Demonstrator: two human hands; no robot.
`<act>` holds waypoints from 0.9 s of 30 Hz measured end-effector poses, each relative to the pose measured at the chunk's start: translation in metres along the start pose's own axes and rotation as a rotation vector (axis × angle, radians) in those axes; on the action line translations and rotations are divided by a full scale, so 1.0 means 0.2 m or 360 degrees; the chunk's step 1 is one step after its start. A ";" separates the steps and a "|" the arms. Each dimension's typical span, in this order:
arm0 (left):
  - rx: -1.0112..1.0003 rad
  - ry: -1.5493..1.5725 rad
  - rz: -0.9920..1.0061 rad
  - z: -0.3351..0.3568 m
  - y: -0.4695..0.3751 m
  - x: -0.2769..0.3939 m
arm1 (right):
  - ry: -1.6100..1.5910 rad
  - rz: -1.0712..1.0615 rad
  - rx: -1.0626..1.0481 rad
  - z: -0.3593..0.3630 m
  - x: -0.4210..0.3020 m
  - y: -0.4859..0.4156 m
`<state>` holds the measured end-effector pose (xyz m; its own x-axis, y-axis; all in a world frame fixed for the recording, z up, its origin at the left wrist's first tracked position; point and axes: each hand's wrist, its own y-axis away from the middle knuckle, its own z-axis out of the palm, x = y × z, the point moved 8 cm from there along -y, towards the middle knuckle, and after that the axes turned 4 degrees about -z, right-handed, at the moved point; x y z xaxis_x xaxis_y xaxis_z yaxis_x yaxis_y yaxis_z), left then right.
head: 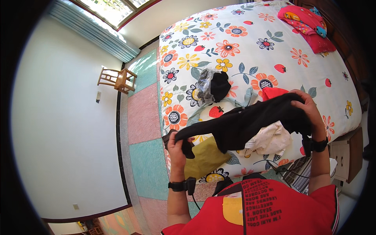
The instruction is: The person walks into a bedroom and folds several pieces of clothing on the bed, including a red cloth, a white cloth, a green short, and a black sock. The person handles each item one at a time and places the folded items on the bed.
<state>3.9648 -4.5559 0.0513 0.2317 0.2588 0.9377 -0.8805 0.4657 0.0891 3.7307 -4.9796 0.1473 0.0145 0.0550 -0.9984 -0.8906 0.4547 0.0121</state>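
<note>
A black garment [241,123] is stretched between my two hands above the bed. My left hand [176,147] grips its left end, and my right hand [307,107] holds the other end higher up. Beneath it lie an olive-green cloth [207,155] and a crumpled white dotted garment [271,138]. A red cloth [271,92] shows just behind the black fabric. Farther up the bed, a black cloth [220,86] lies against a clear plastic bag [205,83] with dark contents. A pale blue-green fabric strip [242,101] trails near them.
The bed's flowered sheet [258,60] spreads before me, with pink and red bedding [308,26] at its far right. A wooden chair [120,79] stands by the left wall. A white cabinet with a brown top [346,155] is beside the bed at right, near dark cables [282,169].
</note>
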 end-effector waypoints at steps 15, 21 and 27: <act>0.0156 0.0560 0.0524 -0.45 0.32 0.95 | 0.1455 -0.0742 0.0144 0.55 -0.37 -0.03; 0.0143 0.0341 0.0556 -0.41 0.32 1.09 | 0.2020 -0.0822 0.0047 0.66 -0.33 -0.10; -0.0380 0.0142 0.0045 0.12 0.30 0.85 | 0.1178 -0.0385 -0.0885 1.12 -0.19 0.10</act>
<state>3.9427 -4.5037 0.2241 0.2532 0.3437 0.9043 -0.7670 0.6410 -0.0288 3.8147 -4.7737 0.1975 0.1053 -0.6476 -0.7546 -0.9923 -0.1177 -0.0374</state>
